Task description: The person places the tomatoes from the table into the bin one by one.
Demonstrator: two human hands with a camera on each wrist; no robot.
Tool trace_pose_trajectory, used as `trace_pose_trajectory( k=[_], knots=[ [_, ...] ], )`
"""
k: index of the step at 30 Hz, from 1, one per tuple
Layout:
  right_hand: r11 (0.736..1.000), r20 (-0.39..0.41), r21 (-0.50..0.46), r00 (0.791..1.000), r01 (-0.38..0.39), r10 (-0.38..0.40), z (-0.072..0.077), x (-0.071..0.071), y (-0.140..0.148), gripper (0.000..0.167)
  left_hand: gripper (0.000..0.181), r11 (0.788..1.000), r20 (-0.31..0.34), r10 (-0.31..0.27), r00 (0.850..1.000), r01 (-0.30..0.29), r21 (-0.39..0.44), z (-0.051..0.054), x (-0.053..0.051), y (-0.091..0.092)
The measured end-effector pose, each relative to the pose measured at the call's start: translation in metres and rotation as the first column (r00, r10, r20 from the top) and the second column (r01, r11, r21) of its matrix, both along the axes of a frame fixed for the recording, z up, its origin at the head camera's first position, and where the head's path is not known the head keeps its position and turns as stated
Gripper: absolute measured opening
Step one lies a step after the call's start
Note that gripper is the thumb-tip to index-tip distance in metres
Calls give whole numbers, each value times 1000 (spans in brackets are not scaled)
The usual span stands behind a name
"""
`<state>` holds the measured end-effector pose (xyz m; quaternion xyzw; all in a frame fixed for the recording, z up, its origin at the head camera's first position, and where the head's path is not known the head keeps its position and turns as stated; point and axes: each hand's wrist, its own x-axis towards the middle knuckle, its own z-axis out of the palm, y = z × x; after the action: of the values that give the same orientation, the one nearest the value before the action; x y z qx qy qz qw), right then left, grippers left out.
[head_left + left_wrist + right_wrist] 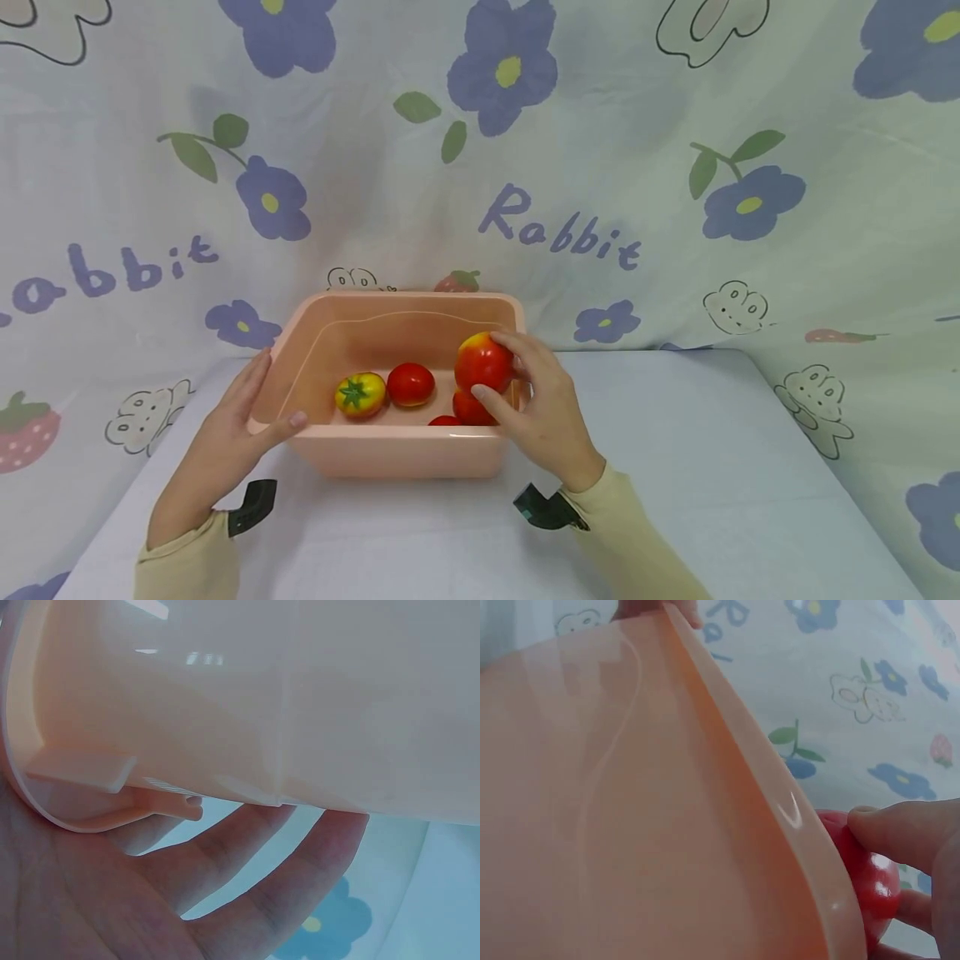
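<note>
A pink plastic box (405, 454) stands on the table. My right hand (551, 412) pinches a red tomato (482, 365) with a yellowish top between thumb and fingers, above the box's right end. In the right wrist view this tomato (870, 881) shows partly behind the rim. My left hand (217, 437) holds the box's left front corner, thumb at the rim and fingers along the outer wall (375, 712). Inside lie a yellow-red tomato (361, 395) with a green star-shaped top, a red one (411, 384), and others (472, 407) partly hidden by the front wall and the held tomato.
A white cloth (712, 467) covers the table. Behind it hangs a curtain (615, 150) printed with flowers, rabbits and lettering. Each wrist carries a small black device, one at the left cuff (253, 507) and one at the right cuff (547, 508).
</note>
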<state>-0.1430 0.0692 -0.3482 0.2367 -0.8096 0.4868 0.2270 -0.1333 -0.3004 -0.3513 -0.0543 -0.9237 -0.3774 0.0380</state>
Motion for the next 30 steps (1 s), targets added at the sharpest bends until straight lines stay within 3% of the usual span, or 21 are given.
trace_pose_trajectory(
  k=[12,30],
  knots=[
    [997,5,69,1000,-14,14,3,-6,-19,58,99,1000,4,3,1000,-3,-14,-1,-1,0],
    [981,88,192,996,-23,6,17,-6,-38,60,98,1000,-2,-2,1000,2,-18,-2,-2,-1]
  ],
)
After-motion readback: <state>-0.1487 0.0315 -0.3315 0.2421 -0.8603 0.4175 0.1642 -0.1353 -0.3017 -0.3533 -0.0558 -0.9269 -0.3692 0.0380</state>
